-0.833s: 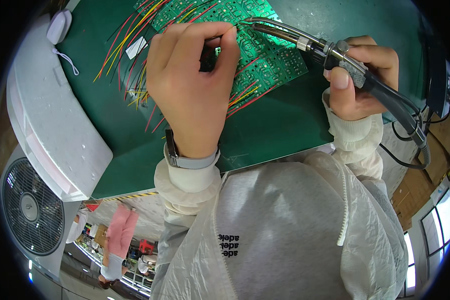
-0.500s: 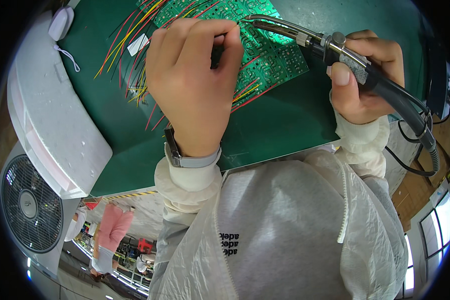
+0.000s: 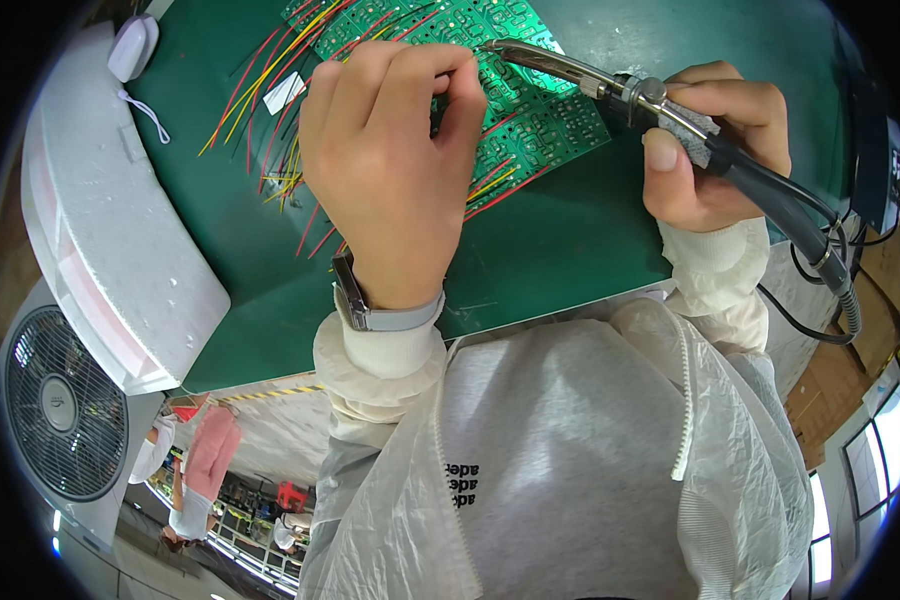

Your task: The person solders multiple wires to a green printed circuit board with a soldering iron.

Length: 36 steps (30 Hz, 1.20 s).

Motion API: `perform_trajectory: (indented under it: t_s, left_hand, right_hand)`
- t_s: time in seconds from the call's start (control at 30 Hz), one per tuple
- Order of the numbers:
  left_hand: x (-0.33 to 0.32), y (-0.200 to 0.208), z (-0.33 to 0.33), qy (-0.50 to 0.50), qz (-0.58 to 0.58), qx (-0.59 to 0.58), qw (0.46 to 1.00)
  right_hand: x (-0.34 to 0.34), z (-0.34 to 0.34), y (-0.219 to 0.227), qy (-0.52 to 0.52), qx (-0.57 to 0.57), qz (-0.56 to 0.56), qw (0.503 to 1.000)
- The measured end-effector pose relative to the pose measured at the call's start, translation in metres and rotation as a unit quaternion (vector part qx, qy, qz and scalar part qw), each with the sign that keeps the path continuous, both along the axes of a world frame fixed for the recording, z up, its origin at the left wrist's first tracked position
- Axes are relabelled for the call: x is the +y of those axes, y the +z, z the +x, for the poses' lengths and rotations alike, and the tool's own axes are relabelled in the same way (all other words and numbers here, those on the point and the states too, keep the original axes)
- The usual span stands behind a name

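A green circuit board [image 3: 560,140] lies at the far side of the mat, its printed tracks facing up. Red, yellow and black wires [image 3: 260,85] fan out from it to the left, and more come from its near edge. Over the board, my left hand [image 3: 385,170] is closed in a pinch; what sits between its fingertips is too small to make out. My right hand [image 3: 720,150] grips a soldering iron [image 3: 705,135] with a thin metal feed tube clamped along it. The iron's tip meets the board right beside my left fingertips.
A white foam box [image 3: 120,230] borders the left of the green mat [image 3: 560,240], with a small white device [image 3: 133,48] on a strap behind it. Below stands a fan [image 3: 62,405]. The iron's cable [image 3: 845,305] hangs at the right. Another person [image 3: 205,470] is in the background.
My right hand and the soldering iron have shifted slightly left, and the iron's angle has changed a little. My left hand keeps its pinch at nearly the same spot.
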<state>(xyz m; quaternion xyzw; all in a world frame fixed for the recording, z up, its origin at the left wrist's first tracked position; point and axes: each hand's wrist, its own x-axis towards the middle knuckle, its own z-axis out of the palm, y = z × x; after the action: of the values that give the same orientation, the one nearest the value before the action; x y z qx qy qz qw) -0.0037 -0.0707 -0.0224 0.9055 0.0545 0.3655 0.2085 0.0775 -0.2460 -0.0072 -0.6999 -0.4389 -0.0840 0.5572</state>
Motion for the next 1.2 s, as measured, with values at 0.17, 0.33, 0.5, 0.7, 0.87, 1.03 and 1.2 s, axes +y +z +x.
perform_trajectory:
  t_s: [0.17,0.33,0.5,0.7,0.87,1.03,1.2]
  left_hand:
    - [-0.002,0.000,0.002,0.005,-0.004,-0.010,1.000]
    - [-0.002,0.005,-0.001,0.011,-0.002,0.037,0.999]
    - [-0.005,0.014,-0.002,0.023,0.007,0.079,0.997]
    - [-0.002,0.013,-0.002,-0.014,-0.058,0.077,0.995]
    - [0.001,0.023,-0.012,0.015,-0.247,0.154,0.957]
    - [0.004,0.028,-0.017,0.009,-0.344,0.155,0.926]
    - [0.003,0.037,-0.022,0.061,-0.258,-0.006,0.964]
  right_hand:
    - [-0.002,-0.002,0.000,-0.041,0.001,0.040,0.998]
    - [-0.006,0.010,0.001,-0.073,0.065,0.153,0.983]
    - [-0.002,0.010,-0.003,-0.098,0.084,0.169,0.977]
    - [-0.003,0.011,-0.008,-0.173,0.152,0.166,0.959]
    - [-0.004,0.018,-0.010,-0.195,0.190,0.204,0.940]
    - [0.000,0.016,-0.008,-0.215,0.201,0.199,0.935]
    - [0.001,0.009,-0.010,-0.186,0.216,0.219,0.933]
